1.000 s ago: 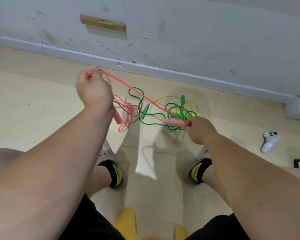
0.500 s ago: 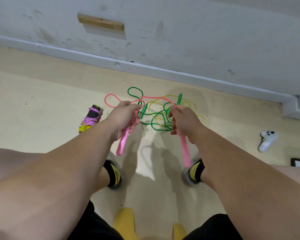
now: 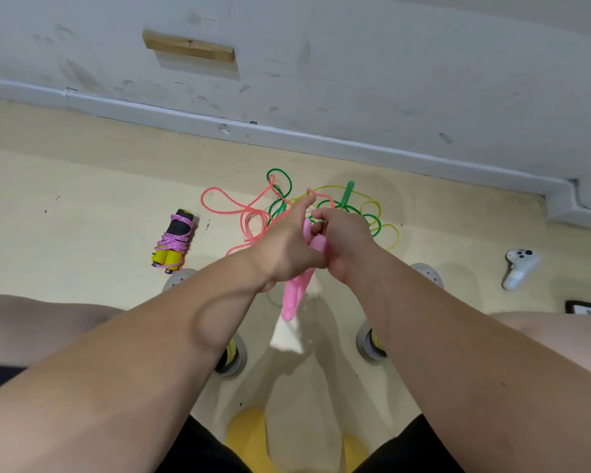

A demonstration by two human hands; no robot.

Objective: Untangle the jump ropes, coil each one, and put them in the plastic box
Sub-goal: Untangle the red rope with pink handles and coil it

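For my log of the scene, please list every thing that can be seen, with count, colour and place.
pink jump rope: 1, pink, handles in hands, cord on floor
green jump rope: 1, green, floor, tangled
yellow jump rope: 1, yellow, same tangle
wound rope: 1, purple, yellow-black handles, floor left
controller: 1, white, floor right
wooden block: 1, tan, on wall
seat: 1, yellow, under person
left hand: 1, grips pink handles
right hand: 1, same

Your left hand (image 3: 287,247) and right hand (image 3: 345,240) meet, both gripping the two pink handles (image 3: 296,295), which point down side by side. Beyond them on the floor, pink rope (image 3: 226,208) crosses green rope (image 3: 280,174) and yellow rope (image 3: 391,233). A bundled purple rope (image 3: 174,240) lies at left, a controller (image 3: 521,268) at right.
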